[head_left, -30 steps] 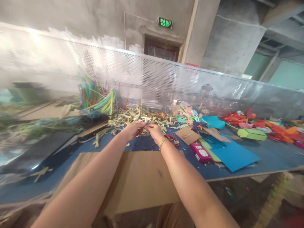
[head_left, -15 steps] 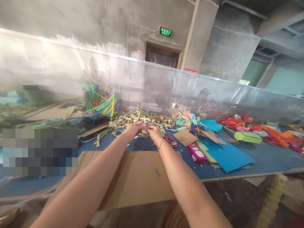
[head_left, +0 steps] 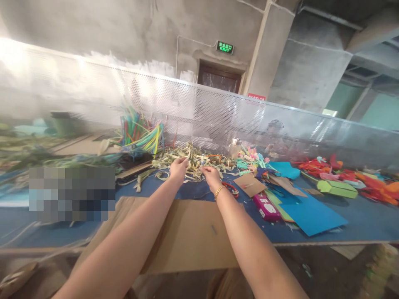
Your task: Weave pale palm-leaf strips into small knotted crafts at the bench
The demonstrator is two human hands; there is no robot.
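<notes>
My left hand [head_left: 178, 169] reaches into a heap of pale green paper strips [head_left: 190, 158] on the blue table [head_left: 358, 216], fingers curled onto the strips. My right hand [head_left: 210, 176], with a gold bracelet on the wrist, pinches something small at the heap's near edge; what it holds is too small to name. The two hands are a short way apart. Both forearms stretch over a brown cardboard sheet [head_left: 183, 232].
A bundle of coloured sticks [head_left: 141, 133] stands at the back left. Red-handled scissors [head_left: 230, 189], a pink box [head_left: 264, 206], blue paper [head_left: 311, 211], a green box [head_left: 336, 187] and paper flowers [head_left: 249, 155] lie right. A perforated metal screen [head_left: 218, 112] backs the table; a person sits behind it.
My hands, which were together over the strips, have drawn apart. The view has shifted a little to the left and down.
</notes>
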